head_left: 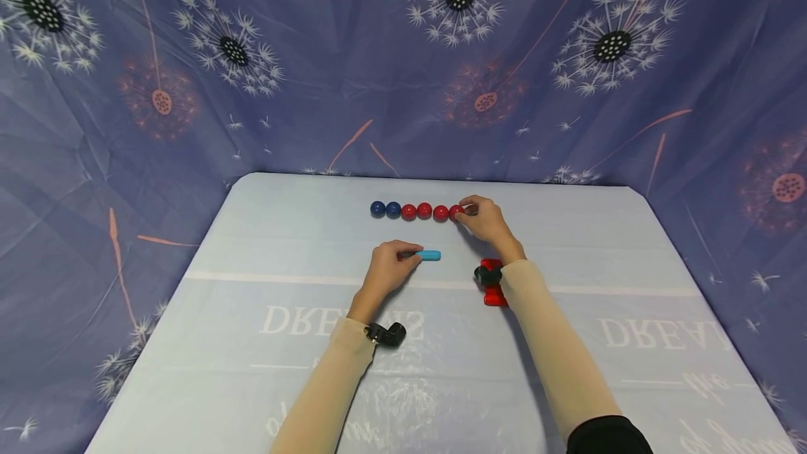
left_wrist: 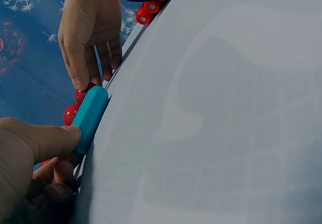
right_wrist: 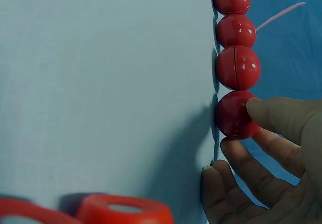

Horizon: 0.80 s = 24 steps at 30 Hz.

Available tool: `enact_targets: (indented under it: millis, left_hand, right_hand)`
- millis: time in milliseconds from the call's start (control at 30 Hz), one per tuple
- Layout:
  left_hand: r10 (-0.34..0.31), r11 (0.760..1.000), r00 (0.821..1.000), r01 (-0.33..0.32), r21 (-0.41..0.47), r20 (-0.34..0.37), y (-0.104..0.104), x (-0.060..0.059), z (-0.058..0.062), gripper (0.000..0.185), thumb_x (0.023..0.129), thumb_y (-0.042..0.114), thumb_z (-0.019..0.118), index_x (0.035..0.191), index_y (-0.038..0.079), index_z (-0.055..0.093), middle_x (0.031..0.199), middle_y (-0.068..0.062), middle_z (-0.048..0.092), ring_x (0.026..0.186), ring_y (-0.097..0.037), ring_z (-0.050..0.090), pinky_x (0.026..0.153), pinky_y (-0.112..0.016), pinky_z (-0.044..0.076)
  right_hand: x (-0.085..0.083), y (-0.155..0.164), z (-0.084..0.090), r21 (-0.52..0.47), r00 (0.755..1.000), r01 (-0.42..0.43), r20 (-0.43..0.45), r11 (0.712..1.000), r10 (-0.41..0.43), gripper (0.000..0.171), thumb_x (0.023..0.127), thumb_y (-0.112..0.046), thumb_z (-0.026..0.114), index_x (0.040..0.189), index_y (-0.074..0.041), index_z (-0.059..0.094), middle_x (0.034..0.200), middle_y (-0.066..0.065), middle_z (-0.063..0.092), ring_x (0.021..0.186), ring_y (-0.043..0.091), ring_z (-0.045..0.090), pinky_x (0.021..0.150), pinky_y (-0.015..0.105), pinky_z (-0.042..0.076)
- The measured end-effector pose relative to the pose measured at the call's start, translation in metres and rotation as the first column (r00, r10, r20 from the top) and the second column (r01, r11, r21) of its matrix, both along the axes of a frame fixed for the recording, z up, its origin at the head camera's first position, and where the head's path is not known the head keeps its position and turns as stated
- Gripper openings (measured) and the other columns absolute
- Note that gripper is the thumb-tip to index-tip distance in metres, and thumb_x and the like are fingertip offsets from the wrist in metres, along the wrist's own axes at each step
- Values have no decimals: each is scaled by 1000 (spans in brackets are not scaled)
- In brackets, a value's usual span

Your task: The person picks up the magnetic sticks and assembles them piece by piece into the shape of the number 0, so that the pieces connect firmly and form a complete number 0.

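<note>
Six balls stand in one row at the table's (head_left: 265, 230) far side, the right hand (head_left: 488, 224) pinching the end red ball (head_left: 457, 211), best seated without nudging its neighbours, while the left hand (head_left: 386, 268) pinches a cyan bar (head_left: 429, 255); a red piece (head_left: 493, 284) lies under the right wrist.

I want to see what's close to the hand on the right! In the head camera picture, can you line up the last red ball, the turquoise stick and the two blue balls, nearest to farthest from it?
From the right hand:
1. Last red ball, touching its fingertips at the row's right end.
2. Turquoise stick, nearer the person, pinched by the left hand.
3. Blue balls, at the row's far left end.
</note>
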<state>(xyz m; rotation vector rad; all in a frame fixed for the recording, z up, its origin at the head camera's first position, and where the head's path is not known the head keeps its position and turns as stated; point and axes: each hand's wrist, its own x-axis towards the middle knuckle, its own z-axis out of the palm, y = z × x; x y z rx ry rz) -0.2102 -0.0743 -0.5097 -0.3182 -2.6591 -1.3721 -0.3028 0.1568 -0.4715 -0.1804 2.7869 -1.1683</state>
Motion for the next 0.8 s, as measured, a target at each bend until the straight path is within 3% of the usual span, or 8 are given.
enact_targets:
  millis: [367, 600, 800]
  left_hand:
    - [-2, 1000, 1000, 2, -2, 10, 3, 0, 4, 17, 85, 16, 74, 101, 14, 77, 96, -3, 73, 72, -11, 54, 66, -25, 45]
    - [2, 1000, 1000, -2, -7, -10, 1, -1, 2, 17, 84, 16, 75, 100, 15, 77, 81, -1, 69, 63, -10, 47, 58, -23, 39]
    - [8, 1000, 1000, -8, 0, 12, 0, -1, 1, 16, 84, 18, 75, 99, 16, 77, 70, 2, 65, 57, -8, 44, 54, -22, 36]
  right_hand:
    - [2, 4, 1, -3, 1000, 18, -17, 1000, -18, 36, 93, -26, 63, 122, -6, 60, 115, 18, 63, 103, 31, 59, 86, 43, 51]
    - [4, 7, 3, -5, 999, 23, -31, 1000, -23, 36, 93, -28, 63, 122, -7, 61, 114, 18, 64, 99, 31, 60, 83, 43, 52]
    - [12, 8, 5, -32, 999, 21, -37, 999, -22, 36, 92, -29, 64, 121, -8, 62, 112, 15, 64, 101, 29, 60, 83, 43, 51]
